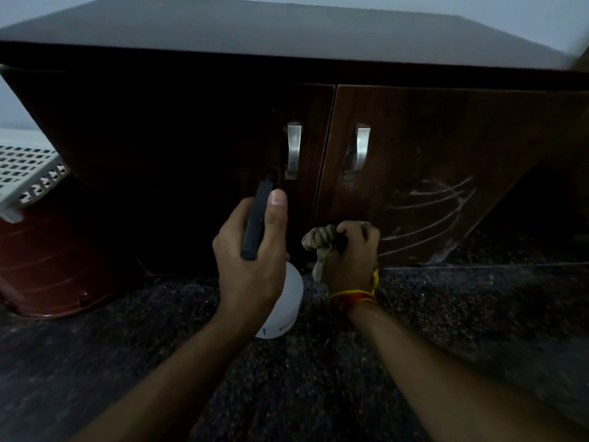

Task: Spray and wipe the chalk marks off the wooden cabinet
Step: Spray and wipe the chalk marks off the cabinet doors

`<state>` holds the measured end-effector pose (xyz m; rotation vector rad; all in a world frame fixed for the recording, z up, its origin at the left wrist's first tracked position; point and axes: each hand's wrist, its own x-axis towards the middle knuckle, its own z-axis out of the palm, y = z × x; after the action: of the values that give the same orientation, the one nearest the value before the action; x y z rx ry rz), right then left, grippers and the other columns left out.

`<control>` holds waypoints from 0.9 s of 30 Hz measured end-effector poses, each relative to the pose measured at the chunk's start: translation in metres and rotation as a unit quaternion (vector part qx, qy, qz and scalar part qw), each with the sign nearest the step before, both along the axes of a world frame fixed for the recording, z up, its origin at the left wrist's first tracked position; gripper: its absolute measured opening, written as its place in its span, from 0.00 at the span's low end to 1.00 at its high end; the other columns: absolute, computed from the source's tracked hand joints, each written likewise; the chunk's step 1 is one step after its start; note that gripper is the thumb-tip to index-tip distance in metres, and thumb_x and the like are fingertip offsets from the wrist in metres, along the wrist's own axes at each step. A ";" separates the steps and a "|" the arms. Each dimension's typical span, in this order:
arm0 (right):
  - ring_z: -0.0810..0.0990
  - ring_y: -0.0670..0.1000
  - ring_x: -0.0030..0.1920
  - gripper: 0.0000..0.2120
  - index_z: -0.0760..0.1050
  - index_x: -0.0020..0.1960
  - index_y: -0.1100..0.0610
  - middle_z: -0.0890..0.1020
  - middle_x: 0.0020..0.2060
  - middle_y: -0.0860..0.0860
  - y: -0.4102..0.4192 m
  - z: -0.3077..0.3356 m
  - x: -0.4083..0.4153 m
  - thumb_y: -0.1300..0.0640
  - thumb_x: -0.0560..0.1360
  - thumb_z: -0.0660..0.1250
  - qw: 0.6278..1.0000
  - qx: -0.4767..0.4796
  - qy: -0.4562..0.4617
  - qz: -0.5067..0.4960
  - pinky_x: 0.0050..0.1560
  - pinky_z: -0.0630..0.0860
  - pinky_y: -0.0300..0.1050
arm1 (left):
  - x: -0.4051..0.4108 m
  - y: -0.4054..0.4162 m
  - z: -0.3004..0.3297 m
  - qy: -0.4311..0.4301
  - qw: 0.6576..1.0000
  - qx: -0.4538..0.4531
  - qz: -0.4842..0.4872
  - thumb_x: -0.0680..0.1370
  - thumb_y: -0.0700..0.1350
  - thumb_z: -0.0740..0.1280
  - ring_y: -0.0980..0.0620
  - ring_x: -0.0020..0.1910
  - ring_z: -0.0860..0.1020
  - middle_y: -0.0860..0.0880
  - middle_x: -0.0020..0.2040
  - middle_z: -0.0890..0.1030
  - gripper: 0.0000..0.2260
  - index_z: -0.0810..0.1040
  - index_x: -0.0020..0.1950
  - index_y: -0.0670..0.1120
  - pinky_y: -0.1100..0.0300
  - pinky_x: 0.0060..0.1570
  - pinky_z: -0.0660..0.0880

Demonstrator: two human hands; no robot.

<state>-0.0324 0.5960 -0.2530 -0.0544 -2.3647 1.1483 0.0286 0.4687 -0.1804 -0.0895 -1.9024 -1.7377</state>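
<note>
A low dark wooden cabinet (398,122) fills the view, with two doors and metal handles. White curved chalk marks (436,208) cover the lower part of the right door. My left hand (251,253) grips a spray bottle (288,301) with a white body and a black head, its nozzle aimed at the left door near the handle. My right hand (353,253) is closed around a bunched beige cloth (320,242), low in front of the right door's bottom left corner, just left of the chalk marks.
A red plastic tub (47,260) stands on the floor at the left, with a white perforated basket (25,173) above it. The floor is dark speckled stone (446,314). Two metal handles (293,149) sit near the doors' meeting edge.
</note>
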 end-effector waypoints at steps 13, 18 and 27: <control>0.70 0.60 0.49 0.10 0.73 0.50 0.66 0.69 0.57 0.66 -0.012 -0.032 -0.001 0.70 0.69 0.65 0.995 -0.039 -0.089 -0.033 0.44 0.59 0.39 | -0.004 -0.005 -0.005 -0.008 1.000 0.003 0.014 0.80 0.58 0.60 0.41 0.27 0.73 0.37 0.36 0.75 0.20 0.74 0.45 0.40 0.56 0.27 0.72; 0.72 0.61 0.50 0.11 0.74 0.51 0.68 0.68 0.59 0.67 -0.023 -0.037 -0.002 0.72 0.70 0.64 0.982 -0.137 -0.097 -0.082 0.46 0.61 0.38 | -0.006 -0.005 -0.010 -0.017 1.000 0.000 0.001 0.80 0.60 0.60 0.46 0.29 0.77 0.40 0.38 0.76 0.20 0.75 0.46 0.43 0.62 0.31 0.74; 0.76 0.62 0.57 0.15 0.73 0.56 0.64 0.77 0.56 0.63 -0.021 -0.051 -0.014 0.64 0.70 0.67 0.934 -0.210 -0.246 -0.150 0.60 0.70 0.52 | -0.006 -0.006 -0.018 -0.013 1.000 -0.010 -0.001 0.82 0.56 0.59 0.44 0.33 0.76 0.34 0.42 0.75 0.13 0.75 0.51 0.48 0.68 0.36 0.74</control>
<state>-0.0462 0.5751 -0.3042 -0.9145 -2.3420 1.5971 0.0225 0.4624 -0.1983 -0.0781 -1.9391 -1.7295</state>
